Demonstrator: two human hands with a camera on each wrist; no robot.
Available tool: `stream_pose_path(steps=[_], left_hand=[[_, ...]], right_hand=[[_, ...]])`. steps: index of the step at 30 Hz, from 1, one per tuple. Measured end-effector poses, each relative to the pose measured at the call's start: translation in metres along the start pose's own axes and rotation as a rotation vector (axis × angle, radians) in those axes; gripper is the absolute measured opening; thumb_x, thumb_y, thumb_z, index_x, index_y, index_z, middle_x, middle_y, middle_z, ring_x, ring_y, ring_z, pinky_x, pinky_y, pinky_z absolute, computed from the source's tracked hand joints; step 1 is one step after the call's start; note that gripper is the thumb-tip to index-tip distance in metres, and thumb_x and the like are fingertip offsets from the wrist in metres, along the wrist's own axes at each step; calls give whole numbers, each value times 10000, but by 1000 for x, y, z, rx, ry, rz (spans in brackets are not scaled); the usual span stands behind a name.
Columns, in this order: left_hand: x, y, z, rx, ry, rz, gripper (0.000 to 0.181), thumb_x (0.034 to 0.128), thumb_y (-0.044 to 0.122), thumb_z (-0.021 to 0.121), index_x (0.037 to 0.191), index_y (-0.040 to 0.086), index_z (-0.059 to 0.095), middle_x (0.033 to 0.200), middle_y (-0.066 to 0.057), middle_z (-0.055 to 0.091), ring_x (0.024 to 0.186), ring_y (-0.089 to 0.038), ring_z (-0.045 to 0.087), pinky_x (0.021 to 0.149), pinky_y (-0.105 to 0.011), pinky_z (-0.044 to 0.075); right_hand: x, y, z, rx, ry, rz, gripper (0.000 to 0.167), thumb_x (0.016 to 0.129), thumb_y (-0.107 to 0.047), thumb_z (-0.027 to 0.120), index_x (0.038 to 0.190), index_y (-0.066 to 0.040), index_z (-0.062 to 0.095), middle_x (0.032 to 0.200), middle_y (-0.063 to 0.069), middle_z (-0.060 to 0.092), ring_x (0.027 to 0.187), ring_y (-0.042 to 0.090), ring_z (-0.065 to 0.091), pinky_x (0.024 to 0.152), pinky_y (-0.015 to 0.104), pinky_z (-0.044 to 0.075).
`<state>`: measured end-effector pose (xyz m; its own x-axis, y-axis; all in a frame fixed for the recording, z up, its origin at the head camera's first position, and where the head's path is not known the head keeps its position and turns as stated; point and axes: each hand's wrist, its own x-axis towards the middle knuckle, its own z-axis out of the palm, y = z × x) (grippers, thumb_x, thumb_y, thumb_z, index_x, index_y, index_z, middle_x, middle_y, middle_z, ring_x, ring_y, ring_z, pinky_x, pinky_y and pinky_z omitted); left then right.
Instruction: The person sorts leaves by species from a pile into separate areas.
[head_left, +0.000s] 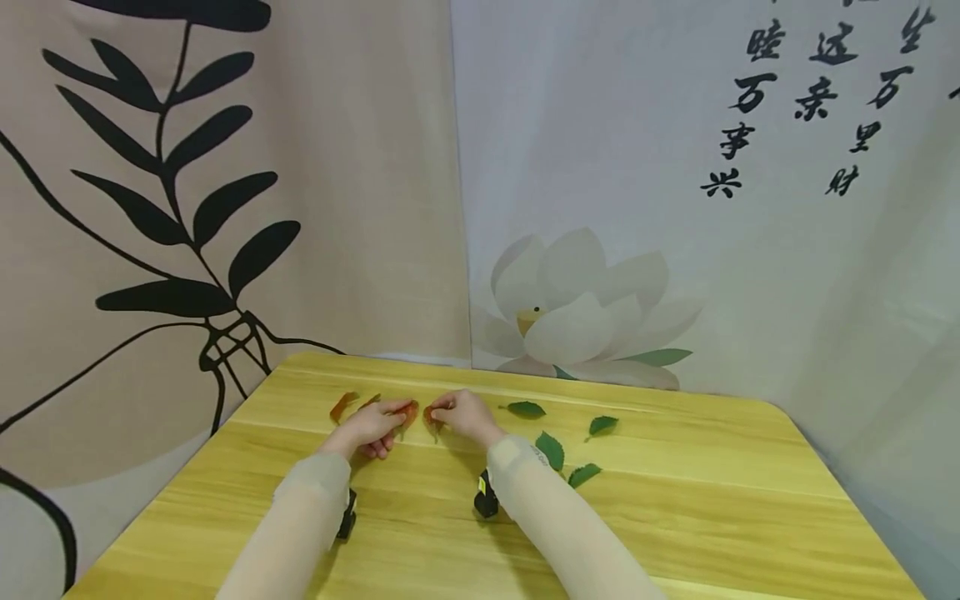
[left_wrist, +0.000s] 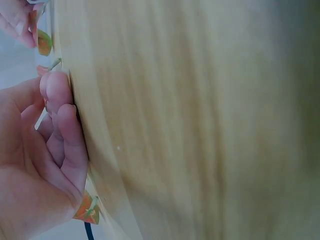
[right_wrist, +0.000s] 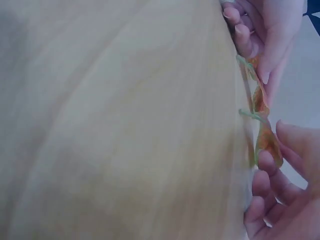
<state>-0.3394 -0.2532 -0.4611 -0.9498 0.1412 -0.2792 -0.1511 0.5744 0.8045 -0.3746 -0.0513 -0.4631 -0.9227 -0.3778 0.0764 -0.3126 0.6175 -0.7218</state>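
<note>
Near the table's far edge, the left hand (head_left: 371, 427) has its thumb and fingers at a red-orange leaf (head_left: 409, 412); in the left wrist view fingers partly hide that leaf (left_wrist: 42, 70). Just to its right, the right hand (head_left: 468, 415) pinches another red-orange leaf (head_left: 431, 419) between thumb and fingertip, stem toward the near side. The right wrist view shows the right hand's leaf (right_wrist: 269, 144) close beside the left one (right_wrist: 258, 99). Two more reddish leaves lie left of the left hand, one at the far left (head_left: 342, 406) and one partly behind the hand (head_left: 371, 402).
On the right side of the wooden table (head_left: 720, 500) lie several green leaves, among them one at the back (head_left: 525, 409), one farther right (head_left: 602, 425) and one near the right sleeve (head_left: 551, 451). Black wrist devices (head_left: 486, 497) hang under the forearms. Printed curtains stand behind.
</note>
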Motion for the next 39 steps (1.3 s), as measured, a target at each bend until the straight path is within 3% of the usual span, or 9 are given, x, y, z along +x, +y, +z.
stream_pose_path(steps=[4,11,20,22,25,29,32,34,39], left_hand=[[3,-2,4,-10,-19,6,507,1057,293,409,1544,220,290,564,-47,515,425,-137,508,422,-245,414],[4,-3,11,-30,-29,9,517,1058,296,402,1550,211,269,581,-58,542,431,-145,518,435,-256,412],[3,-1,10,-18,-52,53,536,1062,272,394,1562,189,220,622,-66,554,465,-143,507,455,-263,411],[2,-2,8,-20,-58,62,541,1062,264,392,1564,177,207,624,-63,552,463,-139,492,457,-263,403],[-1,-4,4,-44,-64,65,554,1060,254,399,1567,178,190,644,-68,569,461,-137,499,449,-261,400],[-8,-4,-2,-80,-70,69,589,1049,230,427,1572,181,161,670,-77,573,473,-159,574,435,-266,422],[-13,1,-8,-87,-94,95,603,1046,214,436,1573,170,146,661,-75,545,482,-180,608,423,-266,421],[-16,8,-11,-70,-113,133,594,1048,211,438,1570,157,160,654,-78,531,475,-190,611,412,-255,390],[-20,36,-11,23,-141,231,506,1039,221,466,1518,117,341,726,-163,565,521,-298,637,402,-249,334]], right_hand=[[-3,4,-3,5,4,4,192,931,-246,668,1060,-131,751,1018,6,699,772,117,598,616,270,476],[-8,7,-13,1,-10,-4,260,953,-247,634,1145,-98,726,1078,46,692,896,173,625,706,309,505],[-13,13,-59,10,-50,-36,295,967,-247,610,1199,-86,695,1251,119,614,1071,286,593,798,391,516],[-16,17,-72,14,-55,-46,291,963,-242,616,1197,-89,695,1222,131,627,1038,319,609,770,388,524],[-25,21,-90,-10,-49,-50,273,956,-236,625,1184,-109,703,1153,100,653,940,265,631,720,332,516],[-42,29,-114,-26,-62,-53,267,953,-214,622,1180,-101,705,907,142,675,797,249,623,662,305,496],[-55,43,-129,3,-83,-48,278,957,-212,615,1192,-88,695,833,180,659,808,337,628,672,364,517],[-65,52,-138,25,-90,-39,283,961,-210,610,1200,-78,686,889,176,668,894,386,624,729,437,528],[-92,64,-155,47,-79,-7,301,963,-214,608,1209,-54,674,975,113,650,916,427,593,772,557,492]])
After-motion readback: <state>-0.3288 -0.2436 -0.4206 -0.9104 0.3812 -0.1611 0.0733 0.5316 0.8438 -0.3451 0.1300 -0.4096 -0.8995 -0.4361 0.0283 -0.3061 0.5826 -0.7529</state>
